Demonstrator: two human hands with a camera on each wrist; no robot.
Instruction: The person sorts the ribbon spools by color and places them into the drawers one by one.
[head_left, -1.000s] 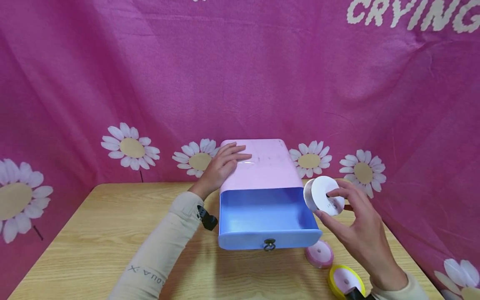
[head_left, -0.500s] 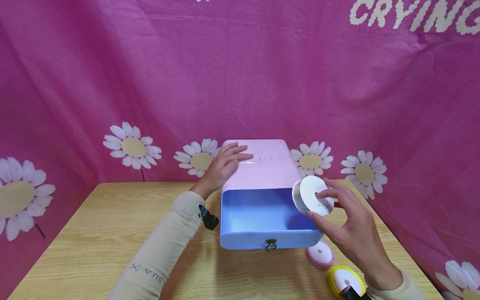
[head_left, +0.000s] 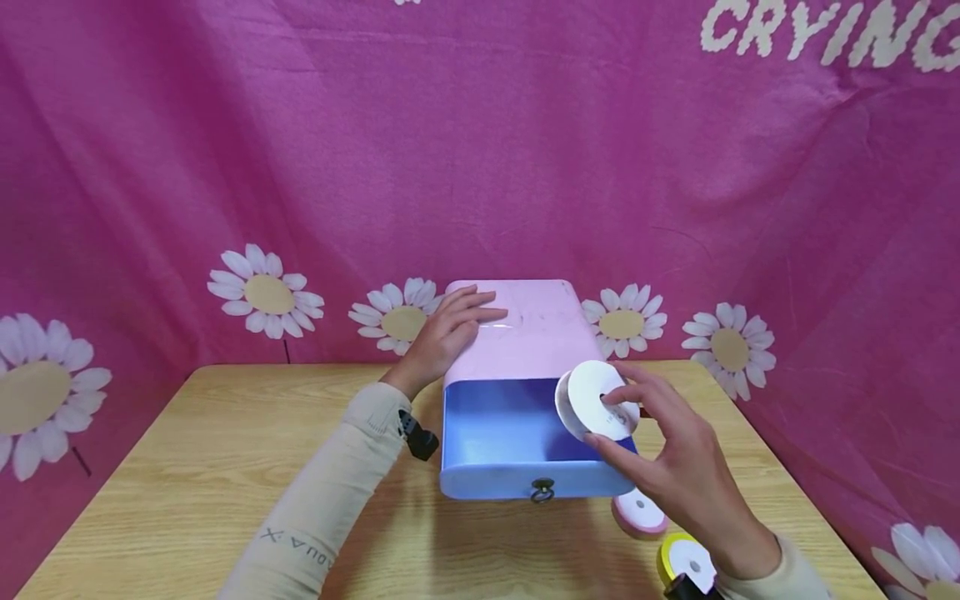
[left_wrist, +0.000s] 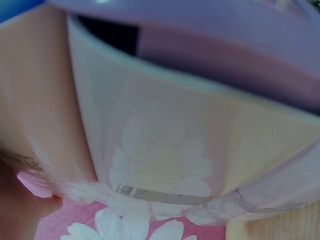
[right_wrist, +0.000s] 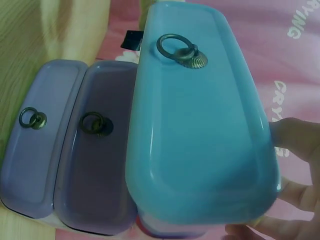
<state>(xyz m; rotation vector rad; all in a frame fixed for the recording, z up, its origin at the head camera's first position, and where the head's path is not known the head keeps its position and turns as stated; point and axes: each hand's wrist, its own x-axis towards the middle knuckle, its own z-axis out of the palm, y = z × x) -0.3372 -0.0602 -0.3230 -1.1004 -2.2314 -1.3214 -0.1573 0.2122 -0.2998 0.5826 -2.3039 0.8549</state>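
In the head view, a small chest of drawers point(head_left: 532, 346) with a pink top stands with its blue top drawer point(head_left: 487, 481) pulled out. My left hand point(head_left: 442, 337) rests on the left part of the top, fingers spread. A white spool point(head_left: 588, 392) is pinched by my right hand point(head_left: 690, 462), thumb at its lower edge and a finger near its centre hole. It is tilted above the drawer's right side; what is wound on it is hard to see. In the right wrist view, fingers point(right_wrist: 297, 195) show beside the blue drawer front point(right_wrist: 200, 135).
A pink-edged spool point(head_left: 639, 512) and a yellow-edged spool point(head_left: 690, 562) lie on the wooden table point(head_left: 247, 467), right of the chest. Two purple drawers point(right_wrist: 95, 165) with ring pulls sit below the blue one. A pink flowered cloth point(head_left: 480, 150) hangs behind.
My right hand has carried the white spool leftward, from beside the drawer to above its right side, and slightly lower. My left hand has stayed on the chest top.
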